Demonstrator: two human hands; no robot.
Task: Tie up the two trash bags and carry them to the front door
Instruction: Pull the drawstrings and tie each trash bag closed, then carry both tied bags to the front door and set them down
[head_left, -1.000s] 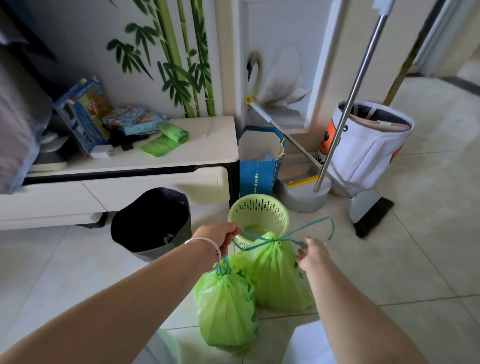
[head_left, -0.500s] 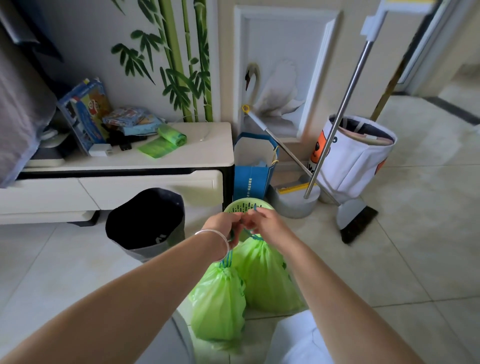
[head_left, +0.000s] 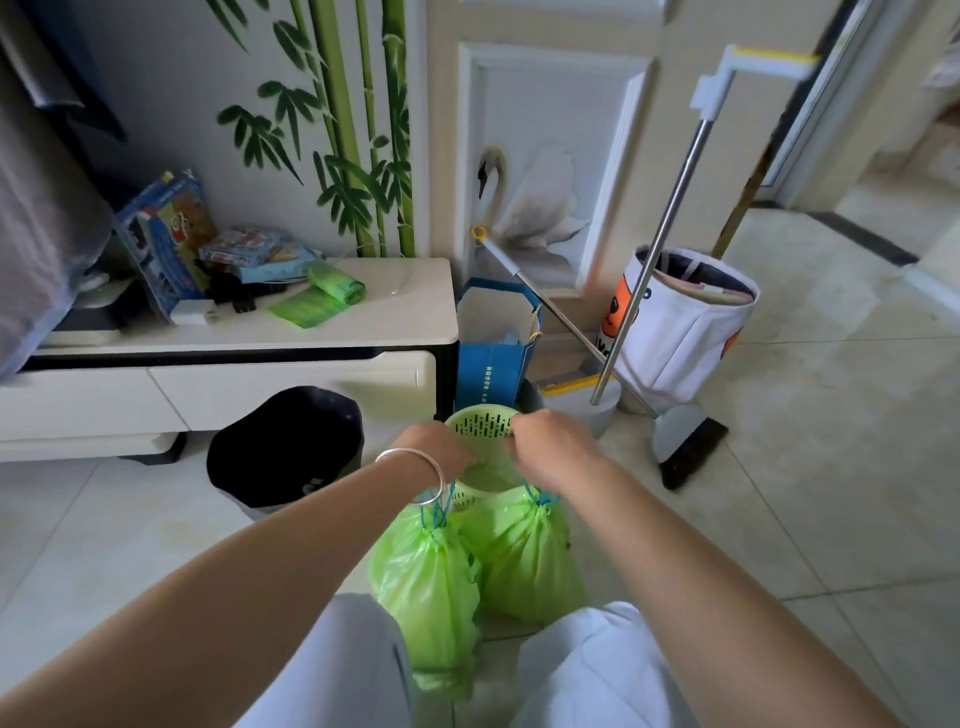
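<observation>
Two bulging light-green plastic trash bags hang side by side over the pale tiled floor (head_left: 779, 493), their sides touching: the left bag (head_left: 423, 587) and the right bag (head_left: 524, 556). Each neck is cinched by a blue drawstring — two cords in all, the left drawstring (head_left: 435, 512) and the right drawstring (head_left: 540, 500). The left hand (head_left: 441, 447), with one silver bangle (head_left: 415, 467) on its wrist, is curled closed on the left cord, which runs up from the bag to the wrist. The right hand (head_left: 556, 447) is bunched closed above the right bag, and that bag's cord rises under it; the fingertips of both hands are turned away, so exactly what each pinches cannot be told. The two hands sit close together in front of one pale-green perforated plastic basket (head_left: 483, 423).

Behind them stands one black-lined round waste bin (head_left: 283, 452), just before a low white cabinet (head_left: 395, 322) that carries one roll of green bags (head_left: 332, 283) and some boxes. To the right are one blue paper bag (head_left: 493, 364), one white fabric tote (head_left: 685, 332), and two long metal handles leaning — the steeper pole (head_left: 660, 249) and the lower one (head_left: 545, 306).
</observation>
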